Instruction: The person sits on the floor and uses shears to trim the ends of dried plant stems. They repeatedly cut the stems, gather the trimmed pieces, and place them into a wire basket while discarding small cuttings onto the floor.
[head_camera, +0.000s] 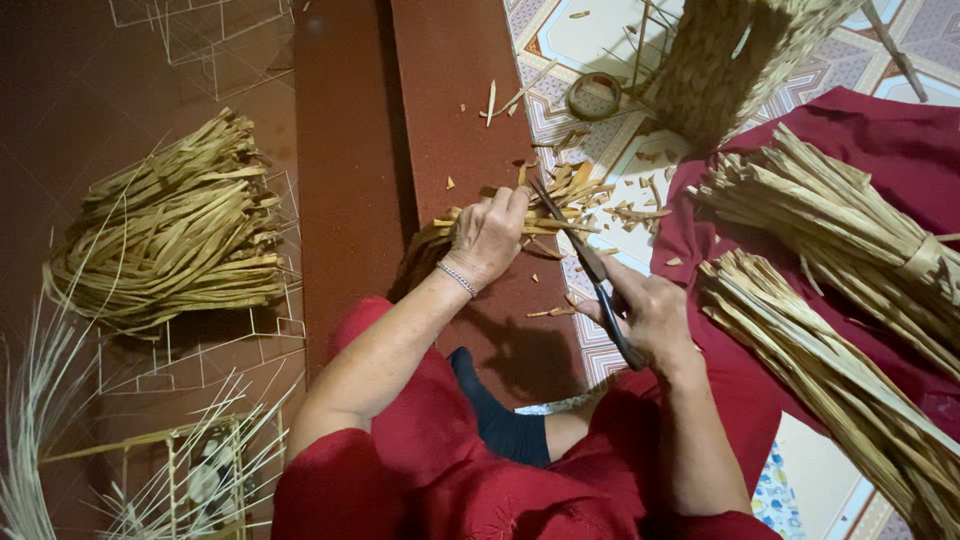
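A bundle of dried straw strips (520, 222) is gripped by the left hand (487, 237). Scissors (585, 262) are held closed-fisted in the right hand (652, 315), their blades set against the strips just beside the left hand.

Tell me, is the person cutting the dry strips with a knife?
No, the right hand holds dark scissors at the bundle of dry strips that the left hand grips.

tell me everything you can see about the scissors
The scissors are long and dark, metal by the look, with slim blades and dark looped handles. The right hand grips the handles low on the right, and the blades angle up and left, tips meeting the ends of the bundle of dried straw-coloured strips that the left hand holds. The blades look nearly closed. Cut scraps lie beneath.
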